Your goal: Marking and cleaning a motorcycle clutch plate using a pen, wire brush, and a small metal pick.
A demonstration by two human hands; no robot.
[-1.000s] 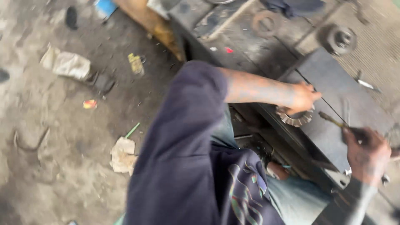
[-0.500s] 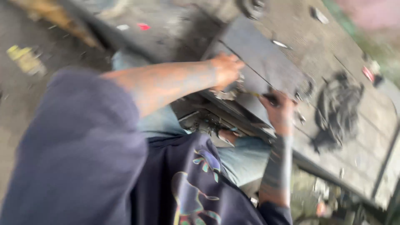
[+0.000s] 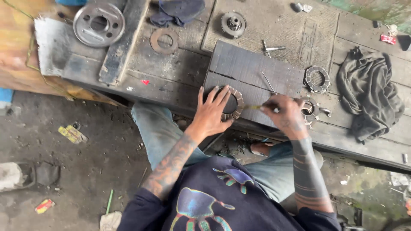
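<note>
Left hand [image 3: 212, 113]: fingers spread flat, pressing a toothed friction ring [image 3: 233, 104] onto a dark wooden board [image 3: 252, 70].
Right hand [image 3: 286, 113]: closed around a thin tool [image 3: 253, 107], probably a pick or small screwdriver; the grip hides its handle.
Key relation: the tool's long axis runs level, tip pointing left at the ring's right edge, just beside the left fingertips.
Ring: flat, rusty brown, segmented pads, open centre.
Nearby: similar rings [image 3: 317, 79] to the right; crumpled grey rag [image 3: 370, 94]; grimy bench [image 3: 171, 81].
</note>
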